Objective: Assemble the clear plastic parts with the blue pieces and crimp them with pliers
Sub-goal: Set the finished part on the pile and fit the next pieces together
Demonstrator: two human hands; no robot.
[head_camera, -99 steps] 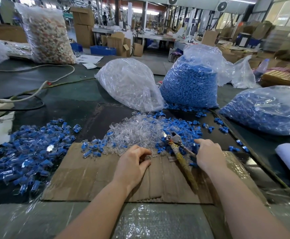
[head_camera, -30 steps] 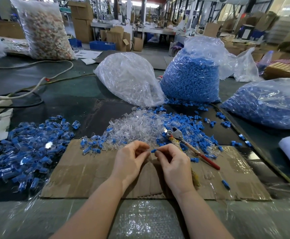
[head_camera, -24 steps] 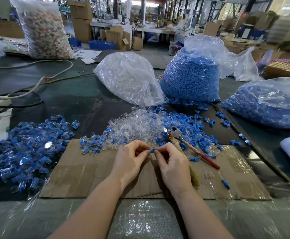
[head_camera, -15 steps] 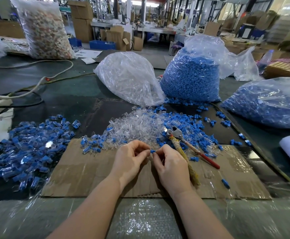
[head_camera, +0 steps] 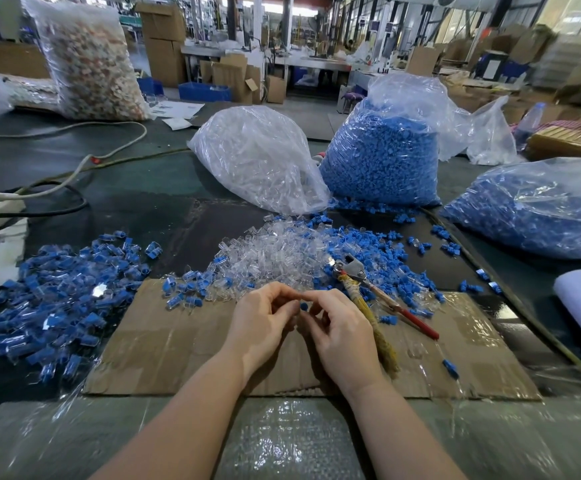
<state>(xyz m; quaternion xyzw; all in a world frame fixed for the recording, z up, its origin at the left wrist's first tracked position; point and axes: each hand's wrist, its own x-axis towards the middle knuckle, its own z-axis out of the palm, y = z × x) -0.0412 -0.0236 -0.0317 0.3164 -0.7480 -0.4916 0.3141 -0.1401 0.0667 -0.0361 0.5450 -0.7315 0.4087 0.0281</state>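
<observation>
While the left hand [head_camera: 265,323] curls shut on something unseen, the right hand [head_camera: 342,332] pinches a blue piece [head_camera: 303,306].

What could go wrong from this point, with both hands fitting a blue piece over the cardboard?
The blue piece is pinched only at the fingertips between the left hand and right hand; it could slip and vanish among the loose parts just beyond. The pliers lie right beside the right hand, half on scattered pieces, so reaching for them might knock parts about. Uncrimped units could get mixed into the pile on the left.
</observation>
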